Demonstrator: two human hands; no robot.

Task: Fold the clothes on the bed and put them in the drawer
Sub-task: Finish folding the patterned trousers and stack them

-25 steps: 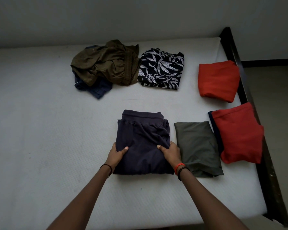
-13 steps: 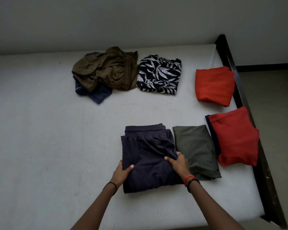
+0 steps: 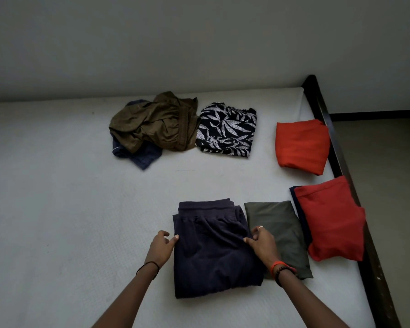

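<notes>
Fingers of the right hand pinch the purple garment; the left hand curls loosely at its edge.

The trousers are dark purple-navy. At their 3 o'clock lies a grey-olive fold, then a red fold edged in navy. At 1 o'clock is an orange-red fold, at 12 a black shirt printed with white leaves, and at 11 an olive-brown heap over a dark blue garment. The bed is white.

Grey wall, dark bed frame, beige floor, dim light.
</notes>
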